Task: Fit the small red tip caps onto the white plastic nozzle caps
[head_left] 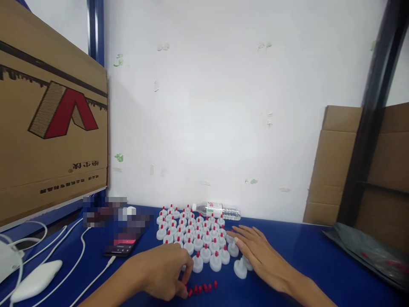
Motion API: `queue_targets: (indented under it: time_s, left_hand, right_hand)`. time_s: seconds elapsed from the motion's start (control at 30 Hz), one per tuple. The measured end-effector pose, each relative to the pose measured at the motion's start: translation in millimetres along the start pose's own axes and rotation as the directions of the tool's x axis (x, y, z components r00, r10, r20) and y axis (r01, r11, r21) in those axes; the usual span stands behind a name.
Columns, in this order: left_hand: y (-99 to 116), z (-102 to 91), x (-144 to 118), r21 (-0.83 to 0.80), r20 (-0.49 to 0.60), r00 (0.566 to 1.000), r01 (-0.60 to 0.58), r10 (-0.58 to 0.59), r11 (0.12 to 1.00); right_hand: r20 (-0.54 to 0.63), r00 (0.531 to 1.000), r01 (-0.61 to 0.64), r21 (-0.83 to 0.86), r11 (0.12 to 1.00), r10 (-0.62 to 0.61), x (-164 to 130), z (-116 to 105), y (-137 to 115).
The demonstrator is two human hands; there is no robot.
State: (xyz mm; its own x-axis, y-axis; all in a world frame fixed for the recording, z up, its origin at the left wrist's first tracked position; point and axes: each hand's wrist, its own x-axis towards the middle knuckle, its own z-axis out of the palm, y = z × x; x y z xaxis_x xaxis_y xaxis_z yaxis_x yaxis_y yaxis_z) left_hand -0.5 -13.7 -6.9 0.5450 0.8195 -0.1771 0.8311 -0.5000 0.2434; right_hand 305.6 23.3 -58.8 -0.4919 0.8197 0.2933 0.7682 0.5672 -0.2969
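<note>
The left hand (pixel 162 268) curls over small loose red plastic tips (pixel 201 288) on the blue desk (pixel 306 251); whether its grip holds one cannot be told. The right hand (pixel 258 253) lies open and flat, empty, touching white round plastic caps with red tips (pixel 191 234) massed just beyond.

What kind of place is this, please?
Probably a small packing or assembly workbench: rows of white caps with red tips on a blue table, loose red tips by the left hand, cardboard boxes around.

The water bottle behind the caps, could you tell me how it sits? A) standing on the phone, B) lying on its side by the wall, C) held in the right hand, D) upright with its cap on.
B: the water bottle lies on its side on the blue table, against the wall behind the caps, clear of both hands.
</note>
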Motion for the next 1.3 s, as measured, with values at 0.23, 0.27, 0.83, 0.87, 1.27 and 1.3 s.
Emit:
queue_targets:
  time_s: [0.23,0.27,0.83,0.87,1.27,1.3]
  left_hand:
    - [4.8,-2.6,-1.3,0.052,-0.031,0.997,-0.071,0.073,0.996]
    - [6.8,-3.0,-0.6,0.087,-0.074,0.991,-0.101,0.107,0.991]
    - [39.5,22.3,8.0,0.324,-0.228,0.906,-0.275,0.357,0.905]
    - [37.4,21.3,7.4,0.284,-0.240,0.901,-0.290,0.361,0.914]
    - [7.3,-0.9,2.3,0.287,-0.325,0.930,-0.075,0.171,0.955]
    - [7.0,-0.5,1.7,0.289,-0.313,0.939,-0.049,0.142,0.956]
  right_hand:
    - [-0.031,0.999,0.011,0.031,0.999,-0.010,2.0,-5.8,2.4]
    - [-0.088,0.996,0.018,0.023,1.000,-0.016,1.2,-8.7,4.2]
    - [-0.313,0.704,0.619,-0.170,0.767,-0.637,-12.5,0.0,-65.7]
    - [-0.292,0.696,0.625,-0.204,0.754,-0.656,-11.5,-2.3,-61.4]
    - [-0.246,0.967,0.063,-0.031,0.998,-0.069,-2.9,-0.6,12.2]
    - [-0.218,0.973,0.075,-0.032,0.997,-0.080,-3.4,1.3,12.8]
